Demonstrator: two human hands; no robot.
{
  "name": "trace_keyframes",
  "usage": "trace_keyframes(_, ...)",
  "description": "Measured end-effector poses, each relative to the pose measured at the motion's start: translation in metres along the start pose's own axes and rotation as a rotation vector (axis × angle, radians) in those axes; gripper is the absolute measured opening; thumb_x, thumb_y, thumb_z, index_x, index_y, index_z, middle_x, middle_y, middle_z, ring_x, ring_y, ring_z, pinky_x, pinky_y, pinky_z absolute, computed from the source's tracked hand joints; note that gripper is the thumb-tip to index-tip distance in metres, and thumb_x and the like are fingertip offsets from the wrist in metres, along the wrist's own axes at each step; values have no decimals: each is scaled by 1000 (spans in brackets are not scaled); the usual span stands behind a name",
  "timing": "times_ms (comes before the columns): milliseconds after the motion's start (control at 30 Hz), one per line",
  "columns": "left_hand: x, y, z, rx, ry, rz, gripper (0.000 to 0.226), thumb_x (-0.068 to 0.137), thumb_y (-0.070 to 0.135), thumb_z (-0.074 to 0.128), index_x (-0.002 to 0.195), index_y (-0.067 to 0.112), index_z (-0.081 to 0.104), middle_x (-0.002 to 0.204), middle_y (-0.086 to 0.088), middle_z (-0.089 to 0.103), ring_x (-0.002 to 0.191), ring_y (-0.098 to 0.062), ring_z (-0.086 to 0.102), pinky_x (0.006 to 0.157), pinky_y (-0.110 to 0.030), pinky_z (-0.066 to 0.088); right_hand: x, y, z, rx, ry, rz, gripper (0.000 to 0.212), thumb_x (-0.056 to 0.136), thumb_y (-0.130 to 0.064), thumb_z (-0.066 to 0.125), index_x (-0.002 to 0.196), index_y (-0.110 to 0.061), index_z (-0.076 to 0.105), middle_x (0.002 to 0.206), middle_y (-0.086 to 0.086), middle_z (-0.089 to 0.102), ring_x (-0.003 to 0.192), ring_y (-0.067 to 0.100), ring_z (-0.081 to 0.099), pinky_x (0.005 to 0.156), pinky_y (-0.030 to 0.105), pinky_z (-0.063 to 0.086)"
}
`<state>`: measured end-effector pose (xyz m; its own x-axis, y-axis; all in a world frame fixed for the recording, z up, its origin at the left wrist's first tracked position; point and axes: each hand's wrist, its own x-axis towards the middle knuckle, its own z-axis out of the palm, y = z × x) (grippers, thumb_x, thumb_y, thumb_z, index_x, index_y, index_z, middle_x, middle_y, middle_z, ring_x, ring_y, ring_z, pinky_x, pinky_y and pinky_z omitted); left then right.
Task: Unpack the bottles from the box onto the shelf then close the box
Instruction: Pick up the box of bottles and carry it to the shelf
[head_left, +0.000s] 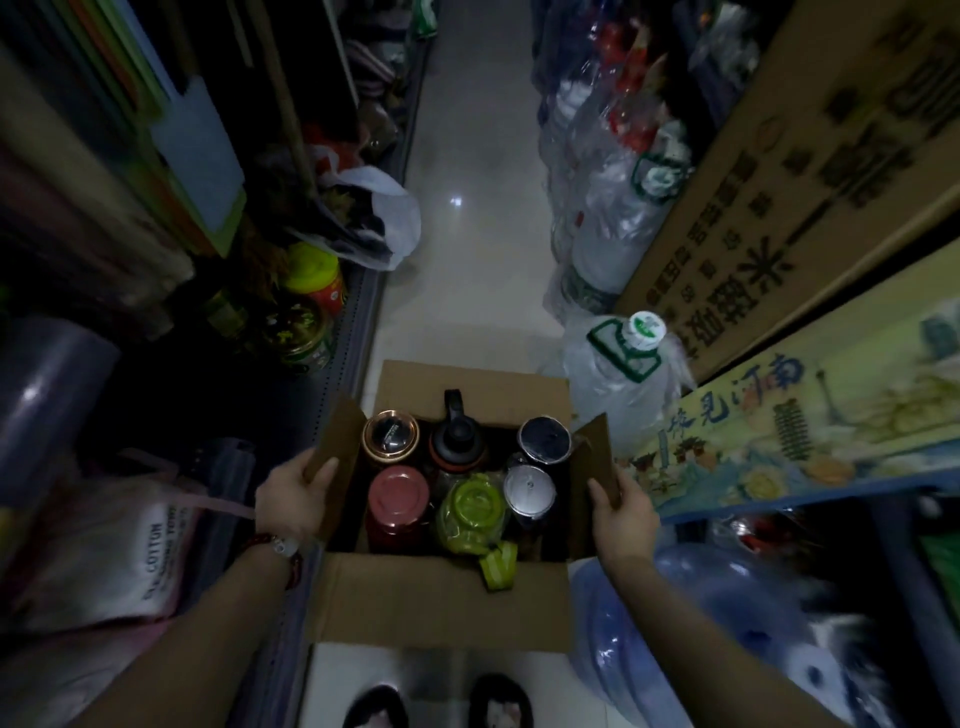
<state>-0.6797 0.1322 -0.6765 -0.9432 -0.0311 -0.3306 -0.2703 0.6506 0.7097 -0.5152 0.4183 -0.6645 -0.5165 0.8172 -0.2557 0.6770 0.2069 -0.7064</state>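
Note:
An open cardboard box (441, 603) stands on the aisle floor in front of my feet, its four flaps spread. Inside stand several bottles seen from above: a copper-lidded one (390, 435), a black one with a handle (457, 436), a dark shiny-lidded one (544, 439), a red one (398, 501), a green one (471, 512) with a strap hanging over the near flap, and a silver-lidded one (529, 491). My left hand (293, 499) grips the left flap (337, 441). My right hand (626, 512) grips the right flap (597, 457).
A dark shelf (343, 332) on the left holds jars and bags. On the right are wrapped large water bottles (623, 374), big cartons (779, 208) and a blue water jug (717, 623). The pale tiled aisle (467, 234) runs ahead.

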Motion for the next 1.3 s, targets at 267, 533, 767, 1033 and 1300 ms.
trace_keyframes(267, -40, 148, -87, -20, -22, 115, 32, 91, 25, 60, 121, 15, 65, 102, -13, 71, 95, -31, 66, 81, -34, 49, -29, -112, -119, 51, 59, 5, 38, 94, -17, 58, 127, 0, 56, 121, 20, 64, 111, 37, 59, 93, 40, 46)
trace_keyframes(533, -78, 263, -142, 30, -113, 302, 31, 90, 21, 61, 117, 8, 66, 106, -18, 71, 99, -36, 65, 82, -36, 47, -77, -190, -230, 58, 221, 53, 41, 94, -20, 58, 132, -7, 54, 121, 22, 64, 113, 38, 58, 90, 38, 45)
trace_keyframes(767, -117, 339, -158, 102, -241, 486, 32, 91, 24, 59, 114, 3, 66, 106, -22, 70, 100, -38, 64, 76, -35, 44, -129, -200, -301, 152, 363, 157, 44, 93, -21, 58, 134, -4, 52, 131, 21, 59, 124, 38, 52, 102, 42, 40)
trace_keyframes(1033, -178, 380, -123, 90, -494, 624, 19, 88, 22, 63, 103, 13, 71, 88, -14, 72, 87, -34, 66, 78, -42, 53, -212, -155, -361, 243, 573, 311, 34, 92, -17, 58, 126, -12, 59, 117, 16, 68, 109, 34, 62, 89, 36, 46)
trace_keyframes(1300, -271, 371, -54, 144, -755, 759, 8, 88, 22, 62, 90, 22, 69, 87, -15, 72, 85, -38, 67, 80, -52, 54, -313, -77, -402, 266, 729, 511, 34, 92, -17, 56, 127, -16, 58, 115, 15, 68, 111, 36, 59, 91, 38, 46)
